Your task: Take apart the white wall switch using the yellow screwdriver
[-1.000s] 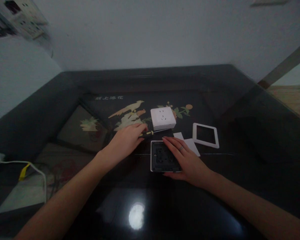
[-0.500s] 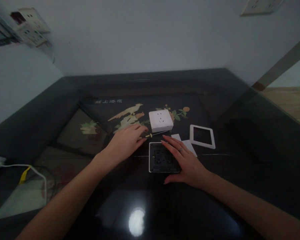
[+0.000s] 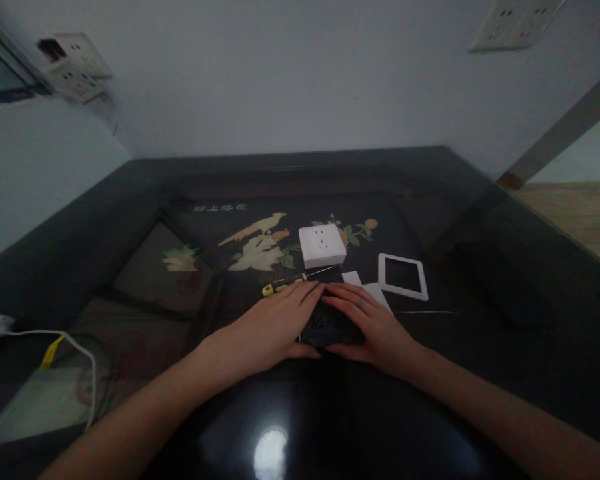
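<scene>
A wall-socket panel (image 3: pixel 325 327) lies with its black back upward on the dark table. From the left, my left hand (image 3: pixel 280 323) is closed around its edge, fingers over the far side and thumb at the near side. My right hand (image 3: pixel 370 323) grips the opposite edge in the same way, and its ring shows. Together the hands cover much of the panel. Just beyond my left hand lies a screwdriver (image 3: pixel 285 283) with a yellow and black handle, its shaft pointing right. Behind it sits a white socket on a box (image 3: pixel 323 245), face up.
White flat pieces (image 3: pixel 377 293) lie partly behind my right hand, and a white frame (image 3: pixel 403 276) is farther right. A dark flat object (image 3: pixel 503 283) rests at the right. A white cable (image 3: pixel 87 353) runs along the left. Wall sockets (image 3: pixel 515 25) are above.
My left hand has let go of the screwdriver, leaving it on the table, and moved nearer onto the panel's left side. My right hand stays on the panel. The view has tilted slightly.
</scene>
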The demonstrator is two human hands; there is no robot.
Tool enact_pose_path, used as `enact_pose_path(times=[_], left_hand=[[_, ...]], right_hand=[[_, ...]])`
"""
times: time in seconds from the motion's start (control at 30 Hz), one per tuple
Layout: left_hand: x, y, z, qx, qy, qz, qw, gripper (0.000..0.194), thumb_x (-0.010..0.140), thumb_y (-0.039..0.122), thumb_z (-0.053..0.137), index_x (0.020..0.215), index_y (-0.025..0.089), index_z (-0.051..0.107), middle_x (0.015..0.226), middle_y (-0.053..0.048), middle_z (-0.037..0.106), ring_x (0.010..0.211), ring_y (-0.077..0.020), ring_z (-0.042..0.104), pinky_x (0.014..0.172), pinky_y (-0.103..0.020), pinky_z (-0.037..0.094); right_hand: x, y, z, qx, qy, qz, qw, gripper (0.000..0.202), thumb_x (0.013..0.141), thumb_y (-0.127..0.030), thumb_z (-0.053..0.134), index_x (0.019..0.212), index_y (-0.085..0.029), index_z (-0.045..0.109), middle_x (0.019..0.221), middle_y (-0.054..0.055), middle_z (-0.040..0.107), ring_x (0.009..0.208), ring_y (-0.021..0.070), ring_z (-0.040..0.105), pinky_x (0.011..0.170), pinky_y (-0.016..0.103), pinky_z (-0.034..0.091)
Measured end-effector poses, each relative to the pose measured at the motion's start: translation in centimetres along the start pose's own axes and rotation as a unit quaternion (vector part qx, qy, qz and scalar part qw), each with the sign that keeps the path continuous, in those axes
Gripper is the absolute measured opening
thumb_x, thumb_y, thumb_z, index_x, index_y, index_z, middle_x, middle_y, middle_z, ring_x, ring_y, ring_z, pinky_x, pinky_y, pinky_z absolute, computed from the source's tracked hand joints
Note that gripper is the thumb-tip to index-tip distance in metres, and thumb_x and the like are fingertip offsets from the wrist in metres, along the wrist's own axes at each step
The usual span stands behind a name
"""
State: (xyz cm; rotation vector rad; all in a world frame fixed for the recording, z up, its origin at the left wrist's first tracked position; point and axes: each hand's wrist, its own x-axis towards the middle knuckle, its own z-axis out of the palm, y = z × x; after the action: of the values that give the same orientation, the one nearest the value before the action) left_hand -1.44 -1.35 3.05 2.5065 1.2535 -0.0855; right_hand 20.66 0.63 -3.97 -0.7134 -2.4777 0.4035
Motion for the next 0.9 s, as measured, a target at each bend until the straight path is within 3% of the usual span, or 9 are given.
enact_pose_path(times=[0.2, 0.37, 0.6, 0.9], left_hand=[[0.2, -0.3, 0.0, -0.008, 0.015, 0.014, 1.000, 0.077, 0.081, 0.037, 0.074, 0.143, 0.005, 0.039, 0.148, -0.021, 0.045, 0.134, -0.0299, 0.048, 0.111, -0.041, 0.041], [0.0, -1.3, -0.2, -0.031, 0.019, 0.054, 0.998, 0.068, 0.083, 0.037, 0.071, 0.138, 0.008, 0.046, 0.147, -0.020, 0.046, 0.134, -0.0290, 0.049, 0.110, -0.040, 0.041], [-0.2, -1.1, -0.5, -0.013, 0.030, 0.067, 0.997, 0.064, 0.083, 0.036, 0.072, 0.135, 0.006, 0.049, 0.145, -0.022, 0.049, 0.134, -0.0308, 0.048, 0.109, -0.043, 0.043], [0.2, -1.9, 0.3, -0.071, 0.029, 0.052, 0.996, 0.081, 0.074, 0.031, 0.081, 0.141, 0.014, 0.037, 0.145, -0.021, 0.048, 0.131, -0.0305, 0.052, 0.107, -0.044, 0.045]], right_hand=[[0.0, 0.1, -0.3, -0.032, 0.013, -0.024, 0.999, 0.053, 0.089, -0.044, 0.061, 0.127, -0.007, 0.056, 0.130, 0.022, 0.062, 0.129, 0.0311, 0.053, 0.102, 0.049, 0.050], [0.1, 0.7, -1.0, -0.044, 0.000, -0.047, 0.998, 0.066, 0.086, -0.056, 0.059, 0.128, -0.005, 0.055, 0.128, 0.023, 0.064, 0.126, 0.0306, 0.056, 0.103, 0.047, 0.049], [0.0, 1.2, -1.2, -0.068, -0.032, -0.083, 0.994, 0.046, 0.090, -0.027, 0.061, 0.132, -0.011, 0.054, 0.135, 0.019, 0.059, 0.131, 0.0294, 0.051, 0.103, 0.048, 0.049], [-0.4, 1.1, -0.8, -0.121, -0.003, -0.129, 0.984, 0.040, 0.092, -0.023, 0.055, 0.131, -0.015, 0.056, 0.134, 0.020, 0.060, 0.132, 0.0317, 0.049, 0.101, 0.054, 0.048]])
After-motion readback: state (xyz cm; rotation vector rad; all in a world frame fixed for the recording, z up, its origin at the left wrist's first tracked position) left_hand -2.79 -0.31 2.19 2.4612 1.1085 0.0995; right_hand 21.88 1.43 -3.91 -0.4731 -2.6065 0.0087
